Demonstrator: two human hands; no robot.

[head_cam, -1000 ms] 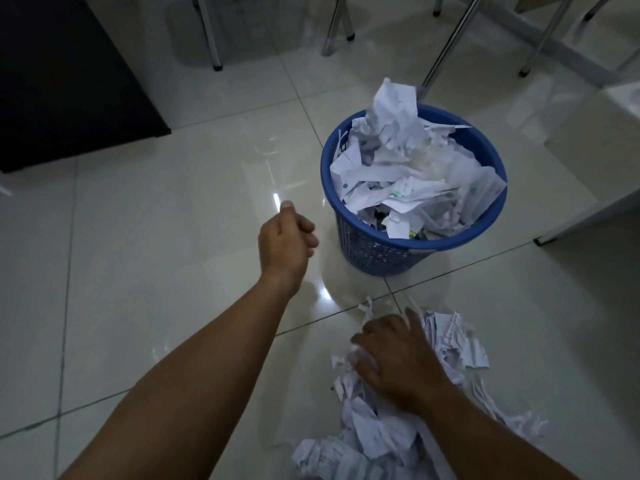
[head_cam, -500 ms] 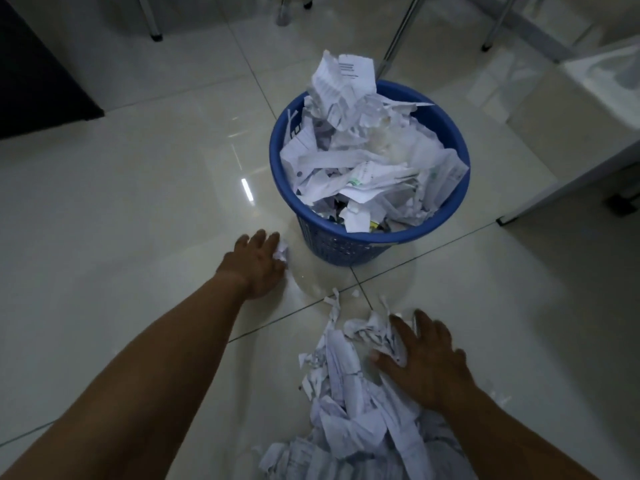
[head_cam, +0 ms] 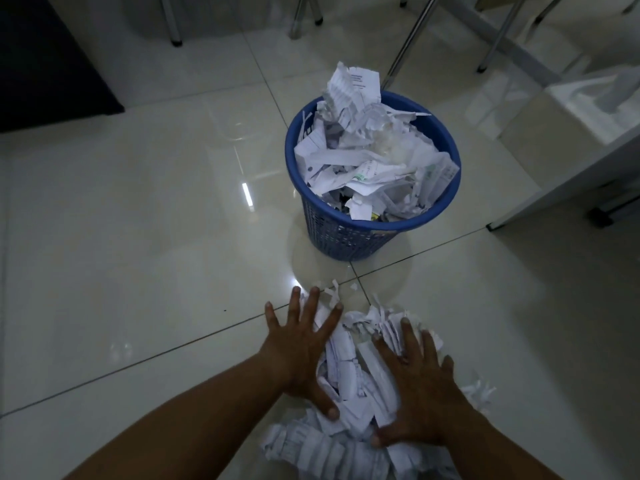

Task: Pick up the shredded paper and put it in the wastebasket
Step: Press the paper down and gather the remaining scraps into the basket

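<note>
Item: shredded paper [head_cam: 348, 370], loose heap on floor [head_cam: 138, 237], near; our left hand [head_cam: 301, 344] & right hand [head_cam: 415, 379] splayed flat on it, grasping nothing. Risk, we judge: wastebasket [head_cam: 329, 244], far, already heaped, so added scraps prob. spill.

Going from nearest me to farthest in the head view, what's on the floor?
heap of white shredded paper → round blue plastic wastebasket → slanted metal furniture leg

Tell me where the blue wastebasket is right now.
In the head view the blue wastebasket stands on the tiled floor, right of centre, just beyond the paper pile that the left hand and right hand press on.
</note>
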